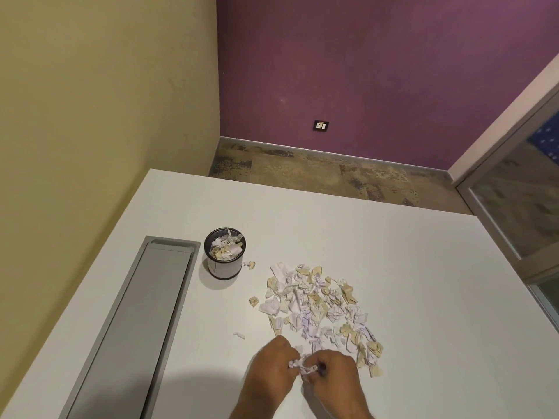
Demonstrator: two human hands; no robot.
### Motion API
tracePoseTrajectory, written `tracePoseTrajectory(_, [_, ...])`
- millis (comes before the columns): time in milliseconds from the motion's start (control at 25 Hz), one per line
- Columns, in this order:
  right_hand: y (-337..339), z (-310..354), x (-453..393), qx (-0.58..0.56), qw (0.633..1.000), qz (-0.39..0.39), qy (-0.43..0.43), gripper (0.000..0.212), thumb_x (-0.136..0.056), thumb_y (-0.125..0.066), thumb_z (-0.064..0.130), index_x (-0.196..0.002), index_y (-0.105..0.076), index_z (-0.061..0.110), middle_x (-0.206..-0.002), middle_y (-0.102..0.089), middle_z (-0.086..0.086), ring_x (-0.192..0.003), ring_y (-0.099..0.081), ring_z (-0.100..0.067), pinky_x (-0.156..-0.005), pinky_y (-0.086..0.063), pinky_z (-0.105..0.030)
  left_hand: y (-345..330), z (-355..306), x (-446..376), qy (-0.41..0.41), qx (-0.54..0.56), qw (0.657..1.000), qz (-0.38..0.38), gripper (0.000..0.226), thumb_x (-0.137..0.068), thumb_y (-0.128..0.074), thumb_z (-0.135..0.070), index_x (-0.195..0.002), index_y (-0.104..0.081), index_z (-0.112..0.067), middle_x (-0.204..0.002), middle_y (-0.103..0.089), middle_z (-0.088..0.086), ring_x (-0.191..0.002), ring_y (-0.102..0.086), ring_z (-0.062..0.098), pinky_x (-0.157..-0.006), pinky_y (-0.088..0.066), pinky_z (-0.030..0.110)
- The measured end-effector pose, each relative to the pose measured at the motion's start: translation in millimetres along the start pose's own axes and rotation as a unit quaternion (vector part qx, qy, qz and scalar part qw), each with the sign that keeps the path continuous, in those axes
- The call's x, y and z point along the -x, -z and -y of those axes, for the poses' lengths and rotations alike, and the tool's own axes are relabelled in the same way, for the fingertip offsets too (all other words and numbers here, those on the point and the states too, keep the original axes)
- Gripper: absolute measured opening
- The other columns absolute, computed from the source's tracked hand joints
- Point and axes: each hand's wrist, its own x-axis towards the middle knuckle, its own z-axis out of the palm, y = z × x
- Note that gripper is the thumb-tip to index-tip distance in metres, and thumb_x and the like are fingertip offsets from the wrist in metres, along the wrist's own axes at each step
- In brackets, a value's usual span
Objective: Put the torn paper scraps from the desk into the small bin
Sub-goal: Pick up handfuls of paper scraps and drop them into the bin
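Both hands, left (272,365) and right (334,373), grip clamped on scraps (298,365) beside the pile (317,306) on the bench (423,282); bin (224,253) part-filled.

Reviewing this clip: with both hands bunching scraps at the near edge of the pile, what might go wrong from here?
1. The small bin already looks nearly full, so further scraps may spill over its rim.
2. The left hand and right hand pinch a loose wad of scraps; bits could drop on the way.
3. Stray scraps beside the bin may be overlooked.
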Motion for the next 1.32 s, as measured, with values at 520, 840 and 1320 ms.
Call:
tracePoseTrajectory(520, [63,154,-73,-0.146,0.975,-0.029,0.166,0.012,-0.071,-0.083,0.016,-0.079,-0.078,0.022,-0.080,-0.076,0.014,-0.076,-0.067,0.002,-0.070,-0.052,-0.010,63,18,-4,0.080,0.154,0.967,-0.187,0.006,-0.075,-0.078,-0.023,-0.080,-0.078,-0.021,-0.085,-0.075,-0.006,-0.074,-0.068,0.007,-0.073,-0.056,0.028])
tracePoseTrajectory(840, [29,245,-143,0.034,0.964,0.009,0.265,0.020,-0.075,-0.077,0.009,-0.094,-0.077,0.015,-0.100,-0.076,-0.002,-0.091,-0.067,-0.014,-0.082,-0.054,-0.024,146,30,-17,0.100,0.179,0.938,-0.282,0.017,-0.068,-0.087,-0.019,-0.082,-0.079,-0.024,-0.081,-0.073,-0.015,-0.071,-0.066,0.000,-0.062,-0.052,0.011])
tracePoseTrajectory(1320, [40,206,-152,-0.124,0.963,0.096,0.220,0.048,-0.072,-0.061,-0.013,-0.111,-0.071,0.012,-0.116,-0.070,-0.005,-0.109,-0.064,-0.014,-0.090,-0.057,-0.035,217,43,-71,0.140,0.094,0.939,-0.301,0.014,-0.075,-0.079,-0.017,-0.089,-0.078,-0.015,-0.087,-0.076,0.002,-0.072,-0.065,0.015,-0.071,-0.053,0.024])
